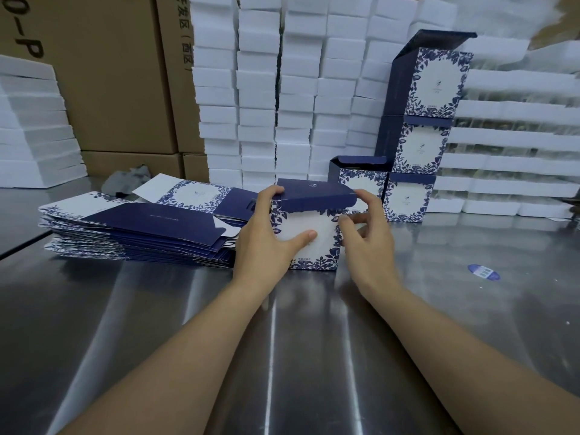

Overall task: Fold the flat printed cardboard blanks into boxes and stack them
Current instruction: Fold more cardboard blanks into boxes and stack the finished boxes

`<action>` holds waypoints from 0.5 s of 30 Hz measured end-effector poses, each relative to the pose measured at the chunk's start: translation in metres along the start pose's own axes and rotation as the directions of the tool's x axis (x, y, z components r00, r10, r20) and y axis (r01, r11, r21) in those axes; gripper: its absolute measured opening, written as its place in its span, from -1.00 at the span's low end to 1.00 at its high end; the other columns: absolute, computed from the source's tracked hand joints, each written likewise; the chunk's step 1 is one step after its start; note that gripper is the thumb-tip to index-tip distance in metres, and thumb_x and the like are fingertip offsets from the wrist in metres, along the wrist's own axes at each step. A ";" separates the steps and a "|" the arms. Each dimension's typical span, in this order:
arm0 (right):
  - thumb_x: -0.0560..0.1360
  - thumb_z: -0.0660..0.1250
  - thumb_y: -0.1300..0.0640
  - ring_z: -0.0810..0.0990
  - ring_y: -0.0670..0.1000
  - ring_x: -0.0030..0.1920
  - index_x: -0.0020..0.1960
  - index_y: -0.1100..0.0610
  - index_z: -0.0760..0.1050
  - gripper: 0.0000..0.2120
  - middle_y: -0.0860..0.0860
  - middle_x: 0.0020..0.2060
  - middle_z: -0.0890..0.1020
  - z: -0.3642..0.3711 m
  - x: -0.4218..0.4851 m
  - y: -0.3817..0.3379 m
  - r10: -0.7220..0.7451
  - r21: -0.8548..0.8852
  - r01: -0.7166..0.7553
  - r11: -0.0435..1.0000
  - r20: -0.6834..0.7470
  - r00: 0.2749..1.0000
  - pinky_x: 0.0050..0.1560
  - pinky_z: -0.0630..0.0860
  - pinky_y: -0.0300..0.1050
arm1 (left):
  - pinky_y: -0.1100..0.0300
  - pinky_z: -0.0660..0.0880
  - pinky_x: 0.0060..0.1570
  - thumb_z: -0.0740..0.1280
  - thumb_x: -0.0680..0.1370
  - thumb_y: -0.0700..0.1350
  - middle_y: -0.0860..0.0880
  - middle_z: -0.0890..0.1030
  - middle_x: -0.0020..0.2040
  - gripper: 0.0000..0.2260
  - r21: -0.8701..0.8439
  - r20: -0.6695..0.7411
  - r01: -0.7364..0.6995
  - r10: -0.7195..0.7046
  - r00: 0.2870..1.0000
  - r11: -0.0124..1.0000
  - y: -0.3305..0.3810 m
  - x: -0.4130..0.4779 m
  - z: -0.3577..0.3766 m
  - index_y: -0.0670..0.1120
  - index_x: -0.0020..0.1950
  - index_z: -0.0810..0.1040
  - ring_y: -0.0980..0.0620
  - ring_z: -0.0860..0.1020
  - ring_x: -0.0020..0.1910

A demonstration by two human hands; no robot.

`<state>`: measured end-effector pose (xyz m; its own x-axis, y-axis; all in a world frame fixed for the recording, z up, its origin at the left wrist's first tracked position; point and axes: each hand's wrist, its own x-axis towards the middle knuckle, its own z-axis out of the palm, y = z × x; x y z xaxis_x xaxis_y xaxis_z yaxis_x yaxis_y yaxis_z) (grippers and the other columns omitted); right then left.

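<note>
A blue-and-white floral box stands upright on the steel table, its dark blue lid partly lowered. My left hand grips its left side, thumb on the white front, fingers on the lid's left corner. My right hand holds the right side, fingertips at the lid's right edge. A pile of flat printed blanks lies to the left. Folded boxes are stacked three high behind at the right, with another open box beside them.
White foam blocks are stacked in tall columns behind the table, with more foam trays at the right and at the far left. Brown cartons stand at the back left. A round blue sticker lies on the table at the right.
</note>
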<state>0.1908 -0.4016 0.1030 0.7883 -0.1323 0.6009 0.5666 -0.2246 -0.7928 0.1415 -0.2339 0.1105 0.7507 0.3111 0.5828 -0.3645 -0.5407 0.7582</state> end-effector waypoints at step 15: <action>0.58 0.30 0.08 0.56 -0.09 -0.35 0.25 -0.38 0.49 -0.61 -0.06 -0.12 0.61 -0.001 0.001 -0.002 -0.040 -0.034 0.041 0.999 0.049 0.998 -0.19 0.50 -0.25 | -0.03 0.56 0.27 0.65 0.42 0.04 0.17 0.55 0.33 -0.20 0.044 0.075 -0.073 0.069 0.995 0.996 -0.005 0.002 -0.002 0.38 0.47 0.23 0.06 0.59 0.23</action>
<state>0.1899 -0.4024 0.1053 0.7761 -0.0758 0.6261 0.5902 -0.2623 -0.7634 0.1435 -0.2287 0.1085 0.7626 0.2138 0.6105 -0.3937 -0.5954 0.7004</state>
